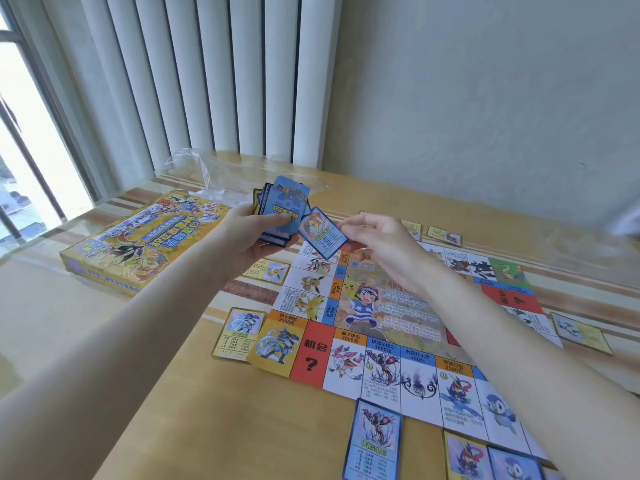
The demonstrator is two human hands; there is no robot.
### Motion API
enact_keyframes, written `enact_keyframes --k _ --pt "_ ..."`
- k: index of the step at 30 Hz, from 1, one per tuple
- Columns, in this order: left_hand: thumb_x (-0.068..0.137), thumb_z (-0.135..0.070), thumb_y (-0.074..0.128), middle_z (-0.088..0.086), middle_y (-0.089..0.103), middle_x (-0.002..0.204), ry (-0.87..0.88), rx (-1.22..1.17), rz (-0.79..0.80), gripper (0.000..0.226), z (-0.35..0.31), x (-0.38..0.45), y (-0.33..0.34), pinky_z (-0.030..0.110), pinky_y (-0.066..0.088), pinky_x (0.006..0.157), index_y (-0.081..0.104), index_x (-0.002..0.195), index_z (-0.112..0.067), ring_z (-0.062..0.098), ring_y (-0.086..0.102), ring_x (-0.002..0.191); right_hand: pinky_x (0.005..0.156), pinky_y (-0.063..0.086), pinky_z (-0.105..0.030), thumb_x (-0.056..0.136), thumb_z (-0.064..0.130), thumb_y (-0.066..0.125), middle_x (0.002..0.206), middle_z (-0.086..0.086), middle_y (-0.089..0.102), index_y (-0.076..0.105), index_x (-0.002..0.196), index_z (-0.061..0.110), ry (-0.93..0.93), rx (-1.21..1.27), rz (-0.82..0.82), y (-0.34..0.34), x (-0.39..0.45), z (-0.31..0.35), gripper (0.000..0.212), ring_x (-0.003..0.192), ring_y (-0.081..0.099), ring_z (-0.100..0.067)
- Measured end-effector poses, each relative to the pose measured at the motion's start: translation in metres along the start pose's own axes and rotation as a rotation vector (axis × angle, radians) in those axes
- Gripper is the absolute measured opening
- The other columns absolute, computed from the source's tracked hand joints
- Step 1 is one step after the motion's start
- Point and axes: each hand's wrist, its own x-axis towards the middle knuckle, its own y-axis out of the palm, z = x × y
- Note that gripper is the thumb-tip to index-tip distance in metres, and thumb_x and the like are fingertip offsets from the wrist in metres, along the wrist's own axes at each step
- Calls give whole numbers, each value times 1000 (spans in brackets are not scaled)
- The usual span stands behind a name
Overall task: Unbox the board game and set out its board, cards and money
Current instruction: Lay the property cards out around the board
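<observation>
The blue-bordered card [374, 441] lies nearest, on the desk [207, 427] at the board [391, 327] edge. Right hand [377, 244] fingers pinch 1 card [322, 233], long axis tilted, just right of the deck [280, 213] gripped by the left hand [249, 237].

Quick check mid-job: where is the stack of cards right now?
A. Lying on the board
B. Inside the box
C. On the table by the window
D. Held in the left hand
D: the left hand grips the card stack above the board, while the right hand pinches a single card beside it; the box lies closed on the table.
</observation>
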Motion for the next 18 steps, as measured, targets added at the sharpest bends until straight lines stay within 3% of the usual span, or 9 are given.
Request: enact_keyframes --k 4,9,13,18 --pt "87 3 57 17 62 96 6 -20 -41 10 1 3 -5 35 59 67 55 95 -3 27 65 79 51 44 -17 86 -3 60 76 -5 66 60 90 10 -4 -11 -11 11 8 1 14 56 53 -9" --pt "88 1 58 18 65 98 13 31 -172 23 -3 9 -20 33 58 65 53 110 -1 28 66 82 52 46 -20 83 -3 63 85 -11 66 61 85 11 43 -131 -190 19 33 1 14 57 55 -11" --pt "87 1 59 18 64 87 -33 105 -220 20 -2 5 -33 31 59 56 54 106 -2 27 65 74 52 44 -20 80 3 69 87 -9 66 67 90 9 62 -344 -137 40 49 -1 11 64 58 -12" --pt "87 1 60 16 63 87 -138 198 -221 9 7 -5 -40 27 56 46 55 92 -5 26 63 69 56 44 -17 81 4 69 86 -5 62 68 90 6 3 -442 -47 67 56 -4 9 77 58 -16"
